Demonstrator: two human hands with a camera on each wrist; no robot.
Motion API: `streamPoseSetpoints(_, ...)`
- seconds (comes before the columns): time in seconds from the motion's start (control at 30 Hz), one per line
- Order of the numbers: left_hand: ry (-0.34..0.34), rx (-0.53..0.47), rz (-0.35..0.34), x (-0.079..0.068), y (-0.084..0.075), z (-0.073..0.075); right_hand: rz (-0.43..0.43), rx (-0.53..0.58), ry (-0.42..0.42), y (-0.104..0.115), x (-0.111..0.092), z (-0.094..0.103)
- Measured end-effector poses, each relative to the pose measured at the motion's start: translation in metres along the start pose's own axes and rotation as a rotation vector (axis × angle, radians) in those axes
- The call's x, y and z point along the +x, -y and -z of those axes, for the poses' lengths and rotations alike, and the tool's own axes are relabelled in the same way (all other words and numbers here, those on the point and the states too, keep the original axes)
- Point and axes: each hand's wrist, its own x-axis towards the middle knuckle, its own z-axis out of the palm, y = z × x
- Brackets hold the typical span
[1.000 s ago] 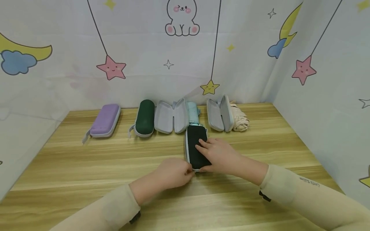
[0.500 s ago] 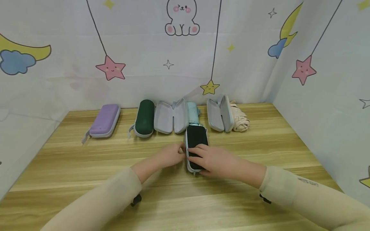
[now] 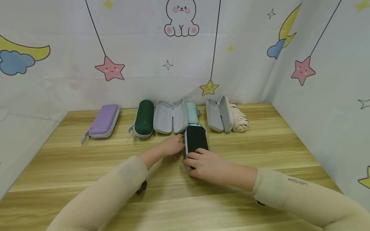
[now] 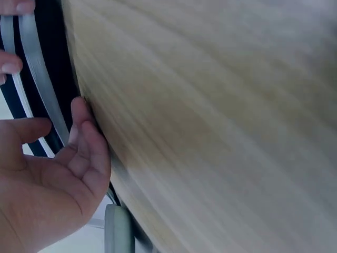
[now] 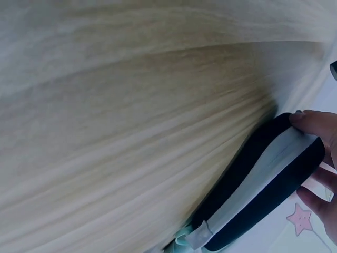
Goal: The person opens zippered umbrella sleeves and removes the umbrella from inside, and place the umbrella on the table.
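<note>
A black zip case [image 3: 196,139] with a pale zip band lies on the wooden table in front of me. My right hand [image 3: 206,165] grips its near end, thumb at the end and fingers over the top; the right wrist view shows the thumb and fingers on opposite faces of the case [image 5: 258,184]. At the case's left side is my left hand [image 3: 173,145]. In the left wrist view, the left thumb touches the side of the case [image 4: 50,79], while the other fingers bend loosely beside it, with a gap between thumb and fingertips.
Along the back stand a purple case [image 3: 104,120], a green case [image 3: 144,117] and two opened grey-lined cases [image 3: 163,118]. A light blue folded umbrella-like bundle [image 3: 192,113] sits behind the black case. A cream fabric bundle [image 3: 239,119] lies at right, near the curtain [image 3: 138,83].
My left hand has moved from the case's near corner up along its left side. The right hand has shifted toward the near end and left edge. The case has hardly moved.
</note>
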Motion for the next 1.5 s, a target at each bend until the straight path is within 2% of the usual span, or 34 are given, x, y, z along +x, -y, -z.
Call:
streamPoseSetpoints(0.17, 0.052, -0.253, 0.026, 0.004, -0.001, 0.003, 0.031, -0.085, -0.061, 0.003, 0.004, -0.002)
streamPoseSetpoints(0.3, 0.056, -0.331, 0.06, 0.006, -0.002, 0.001, 0.061, -0.117, -0.08, 0.007, 0.006, -0.002)
streamPoseSetpoints(0.67, 0.013, -0.308, 0.105, 0.008, -0.008, -0.002, 0.129, -0.117, -0.092, 0.01, 0.005, 0.003)
streamPoseSetpoints(0.93, -0.012, -0.276, 0.114, 0.011, -0.006, -0.003, 0.162, -0.082, 0.078, 0.005, -0.002, 0.015)
streamPoseSetpoints(1.1, -0.03, -0.232, 0.132, 0.012, -0.004, -0.005, 0.161, -0.051, 0.047, 0.003, -0.009, 0.015)
streamPoseSetpoints(1.23, -0.043, -0.238, 0.153, 0.01, -0.003, -0.005, 0.153, -0.027, 0.023, 0.002, -0.018, 0.014)
streamPoseSetpoints(1.5, -0.033, -0.207, 0.175, 0.006, -0.002, -0.005, 0.125, -0.049, 0.085, -0.001, -0.034, 0.015)
